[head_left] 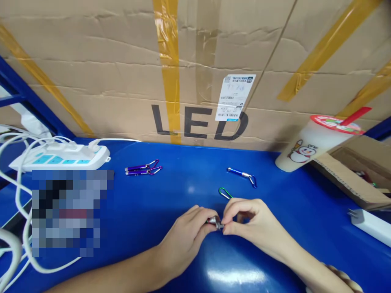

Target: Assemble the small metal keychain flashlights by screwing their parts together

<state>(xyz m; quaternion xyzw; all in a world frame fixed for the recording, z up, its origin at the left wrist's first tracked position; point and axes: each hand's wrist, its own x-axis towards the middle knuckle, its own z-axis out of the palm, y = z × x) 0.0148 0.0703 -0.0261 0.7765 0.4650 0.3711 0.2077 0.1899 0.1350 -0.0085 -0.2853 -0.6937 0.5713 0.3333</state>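
Because only a short end of the small metal piece (pixel 217 222) shows between the hands, a slip seems the likeliest trouble. The left hand (pixel 192 226) is closed around its body, while the right hand (pixel 264 221) pinches the exposed tip between thumb and finger, above the near middle of the desk (pixel 180 179). If those fingertips twist or tug off-line, the tip could spring loose, and the glossy surface might let it skid or roll away. What the left palm covers cannot be seen, so any loose part in there could drop unnoticed.

Just beyond the right hand lies a green carabiner (pixel 224 193), partly hidden by the fingers; a careless knuckle could push it along. Farther back, the blue penlight (pixel 240 173) is out of easy brushing range. A wide swing of the right arm could knock the drink cup (pixel 301 150), and a spill might reach the power strip (pixel 76 158) if it ran across to the far left.
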